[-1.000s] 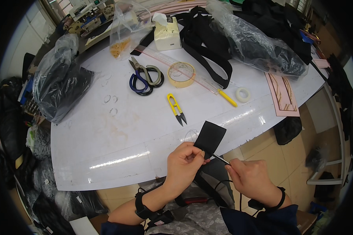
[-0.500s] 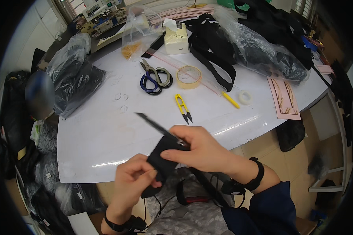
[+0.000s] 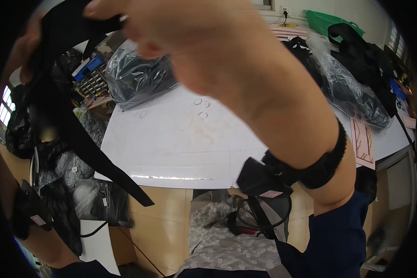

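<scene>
A wide black fabric strap (image 3: 85,132) hangs in front of me at the left, its slanted free end dangling before the table's front edge. Its upper part bends between my two raised hands. My right hand (image 3: 171,34), large and close, has its fingers closed on the strap's top. At the dark left rim, my left hand (image 3: 27,53) grips the strap's other side; shadow hides part of its fingers. My right forearm crosses the view and covers the middle of the table.
The white table (image 3: 171,148) lies beyond my arm. A clear bag of dark material (image 3: 136,76) stands on its left, and another plastic bag (image 3: 352,88) lies at the right beside a pink board (image 3: 363,141). Wrapped bundles (image 3: 72,171) are piled on the left. A green basket (image 3: 331,23) stands at the back.
Both hands have risen from the table's front edge to the upper left, carrying the black strap, which now hangs down. The view has turned left. My arm hides where the scissors and tape lay.
</scene>
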Available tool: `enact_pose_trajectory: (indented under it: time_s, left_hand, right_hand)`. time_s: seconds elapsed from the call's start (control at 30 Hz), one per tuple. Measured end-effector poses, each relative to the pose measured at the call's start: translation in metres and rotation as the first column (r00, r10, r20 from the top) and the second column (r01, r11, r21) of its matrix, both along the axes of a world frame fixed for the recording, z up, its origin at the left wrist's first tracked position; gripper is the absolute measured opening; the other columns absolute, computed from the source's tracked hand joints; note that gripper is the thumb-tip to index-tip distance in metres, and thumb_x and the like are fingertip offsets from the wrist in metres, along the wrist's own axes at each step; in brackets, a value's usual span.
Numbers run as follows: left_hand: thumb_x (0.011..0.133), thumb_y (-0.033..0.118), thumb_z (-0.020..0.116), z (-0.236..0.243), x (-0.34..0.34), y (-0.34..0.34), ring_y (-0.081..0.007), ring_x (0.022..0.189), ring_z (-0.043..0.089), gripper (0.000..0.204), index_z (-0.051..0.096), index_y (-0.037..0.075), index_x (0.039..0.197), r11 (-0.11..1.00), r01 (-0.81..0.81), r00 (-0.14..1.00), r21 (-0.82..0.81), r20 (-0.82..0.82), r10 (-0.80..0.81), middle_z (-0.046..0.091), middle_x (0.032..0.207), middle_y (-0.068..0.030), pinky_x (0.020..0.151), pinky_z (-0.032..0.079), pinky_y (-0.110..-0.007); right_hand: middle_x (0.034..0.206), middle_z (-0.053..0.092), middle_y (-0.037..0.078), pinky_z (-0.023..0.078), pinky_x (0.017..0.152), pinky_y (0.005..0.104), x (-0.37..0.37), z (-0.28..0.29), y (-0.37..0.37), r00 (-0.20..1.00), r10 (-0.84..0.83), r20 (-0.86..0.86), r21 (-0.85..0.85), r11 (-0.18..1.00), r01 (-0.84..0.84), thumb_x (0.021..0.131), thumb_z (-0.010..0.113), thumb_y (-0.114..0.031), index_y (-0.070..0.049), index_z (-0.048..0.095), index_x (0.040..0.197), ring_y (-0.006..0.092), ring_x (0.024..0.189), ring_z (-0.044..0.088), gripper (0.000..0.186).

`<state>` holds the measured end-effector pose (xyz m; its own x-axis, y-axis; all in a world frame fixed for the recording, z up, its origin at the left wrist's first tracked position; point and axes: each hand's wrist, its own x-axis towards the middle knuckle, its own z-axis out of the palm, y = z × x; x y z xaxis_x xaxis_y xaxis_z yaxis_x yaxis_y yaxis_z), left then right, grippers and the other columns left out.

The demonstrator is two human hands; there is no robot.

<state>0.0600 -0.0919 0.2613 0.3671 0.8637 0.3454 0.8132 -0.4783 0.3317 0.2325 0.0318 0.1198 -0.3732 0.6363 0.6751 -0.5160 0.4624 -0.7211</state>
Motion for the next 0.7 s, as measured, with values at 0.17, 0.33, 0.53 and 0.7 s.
enact_pose_trajectory:
  time_s: [0.17,0.33,0.53,0.7]
  left_hand:
    - [0.077,0.003,0.065,-0.135,0.073,0.106,-0.0094,0.067,0.056,0.010,0.062,-0.003,0.071,0.959,0.228,0.970,-0.165,-0.051,-0.239,0.056,0.076,-0.0029,0.061,0.046,-0.024]
    - [0.075,0.004,0.068,-0.342,0.138,0.114,-0.0211,0.070,0.063,0.005,0.067,-0.001,0.076,0.855,0.431,0.887,-0.289,0.311,-0.342,0.065,0.103,-0.0111,0.066,0.050,-0.031]
    - [0.077,0.003,0.070,-0.391,0.164,0.098,-0.0146,0.069,0.062,0.006,0.067,-0.002,0.078,0.820,0.347,0.892,-0.456,0.431,-0.138,0.062,0.110,-0.0109,0.065,0.051,-0.027]
    - [0.076,0.002,0.071,-0.383,0.179,0.093,-0.0140,0.068,0.062,0.009,0.065,-0.003,0.080,0.833,0.285,0.916,-0.474,0.392,-0.090,0.058,0.103,-0.0114,0.063,0.051,-0.027]
  right_hand:
    - [0.066,0.053,-0.005,0.031,0.045,0.0224,0.115,-0.084,-0.031,0.862,-0.383,0.333,-0.282,0.831,0.479,0.084,0.072,-0.013,-0.003,0.064,0.088,0.0026,0.052,0.042,0.013]
    - [0.074,0.057,-0.003,0.041,0.061,0.0246,0.175,-0.232,-0.071,0.708,-0.415,0.571,-0.429,0.584,0.689,0.083,0.072,-0.008,0.000,0.062,0.089,0.0063,0.068,0.048,0.014]
    - [0.060,0.054,0.015,0.041,0.052,0.0393,0.183,-0.255,-0.092,0.350,-0.469,0.811,-0.107,0.470,0.876,0.084,0.070,-0.014,-0.003,0.059,0.097,0.0309,0.052,0.054,0.021]
    - [0.064,0.059,0.017,0.043,0.054,0.0445,0.185,-0.253,-0.096,0.231,-0.476,0.848,0.033,0.483,0.875,0.085,0.069,-0.015,-0.004,0.056,0.097,0.0382,0.059,0.059,0.021]
